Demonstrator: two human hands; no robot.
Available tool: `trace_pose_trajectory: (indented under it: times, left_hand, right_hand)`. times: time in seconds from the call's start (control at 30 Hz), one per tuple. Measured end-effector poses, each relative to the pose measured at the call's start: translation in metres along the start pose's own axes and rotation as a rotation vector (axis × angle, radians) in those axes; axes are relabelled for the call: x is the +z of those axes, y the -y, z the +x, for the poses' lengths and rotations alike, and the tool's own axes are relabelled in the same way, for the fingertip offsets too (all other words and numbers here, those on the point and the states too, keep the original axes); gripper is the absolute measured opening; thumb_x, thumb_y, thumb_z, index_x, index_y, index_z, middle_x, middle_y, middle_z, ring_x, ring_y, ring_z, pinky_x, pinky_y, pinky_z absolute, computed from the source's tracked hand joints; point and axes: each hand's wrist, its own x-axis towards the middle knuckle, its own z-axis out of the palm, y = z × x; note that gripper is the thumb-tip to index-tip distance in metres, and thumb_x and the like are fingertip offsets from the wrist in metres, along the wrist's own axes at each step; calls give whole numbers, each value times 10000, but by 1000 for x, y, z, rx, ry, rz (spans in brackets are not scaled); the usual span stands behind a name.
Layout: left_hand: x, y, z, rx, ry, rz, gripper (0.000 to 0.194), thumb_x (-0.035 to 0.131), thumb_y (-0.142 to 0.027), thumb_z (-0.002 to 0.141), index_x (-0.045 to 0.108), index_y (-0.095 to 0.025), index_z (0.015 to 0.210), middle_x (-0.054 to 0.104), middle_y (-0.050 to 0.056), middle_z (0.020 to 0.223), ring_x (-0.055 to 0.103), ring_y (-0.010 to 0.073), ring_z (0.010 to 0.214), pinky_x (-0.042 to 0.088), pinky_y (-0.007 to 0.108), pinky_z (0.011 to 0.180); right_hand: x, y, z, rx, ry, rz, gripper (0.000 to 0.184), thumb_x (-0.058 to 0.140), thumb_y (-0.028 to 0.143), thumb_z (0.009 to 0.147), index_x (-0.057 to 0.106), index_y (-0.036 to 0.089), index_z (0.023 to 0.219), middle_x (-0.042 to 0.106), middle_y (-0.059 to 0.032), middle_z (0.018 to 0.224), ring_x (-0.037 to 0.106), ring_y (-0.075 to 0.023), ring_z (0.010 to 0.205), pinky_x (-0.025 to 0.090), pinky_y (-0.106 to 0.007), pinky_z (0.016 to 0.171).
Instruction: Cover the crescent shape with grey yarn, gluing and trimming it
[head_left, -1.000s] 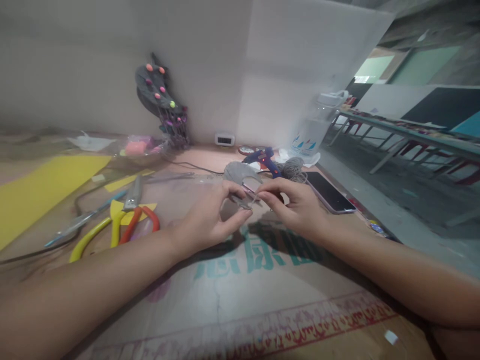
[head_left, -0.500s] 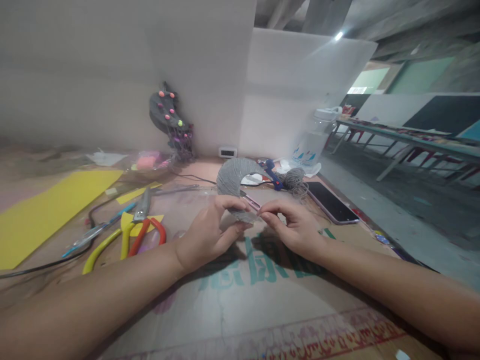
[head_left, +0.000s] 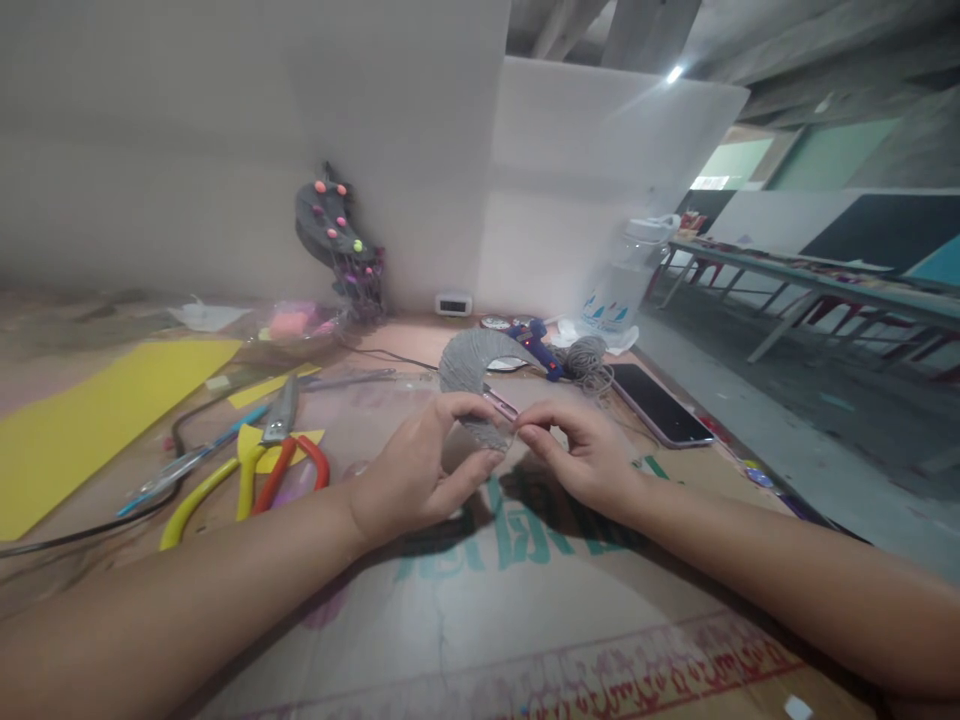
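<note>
My left hand [head_left: 420,465] grips the lower end of a crescent wrapped in grey yarn [head_left: 466,362], thumb below and fingers above. The crescent stands up from the hand, its upper tip curving to the right. My right hand [head_left: 581,450] is closed in a pinch beside the crescent's lower tip. A thin strand of grey yarn seems to run to its fingertips, though it is hard to make out. Just behind the hands lies a pink cutter [head_left: 501,403]. Farther back are a blue glue gun [head_left: 536,345] and a loose bundle of grey yarn [head_left: 589,360].
Scissors with yellow and red handles [head_left: 259,460], a blue pen [head_left: 191,462] and a yellow sheet [head_left: 97,420] lie left. A phone [head_left: 661,403] and water bottle [head_left: 626,275] are right. A decorated grey crescent [head_left: 328,220] stands against the wall near a small clock [head_left: 454,305].
The crescent has tipped slightly down and right, so more of the glue gun shows behind it. Both hands keep nearly the same place and grip.
</note>
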Motion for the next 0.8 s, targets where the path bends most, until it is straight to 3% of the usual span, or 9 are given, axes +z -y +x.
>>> trace_pose_trajectory:
  times: [0.2,0.43,0.8]
  left_hand:
    - [-3,-3,1,-13,53,-13,475,582,-177,780,389,-223,1212,587,74,1091,612,213,1028,533,400,908]
    - [1,1,0,-38,37,-36,434,659,-360,853,413,-234,1188,601,82,1116,622,226,1044,533,404,905]
    - [5,2,0,-37,1,-14,383,698,-295,847,435,-223,1116,621,49,1063,643,189,1007,542,353,872]
  right_hand:
    - [-2,1,0,-31,0,-8,177,545,282,935,643,186,823,684,-14,701,625,-133,619,501,-242,572]
    - [-8,6,3,-11,-20,-55,148,542,258,930,646,193,848,719,-34,765,664,-153,676,527,-258,615]
    - [-10,9,2,-38,-6,-10,131,545,235,930,640,192,849,697,-25,736,647,-148,665,501,-254,593]
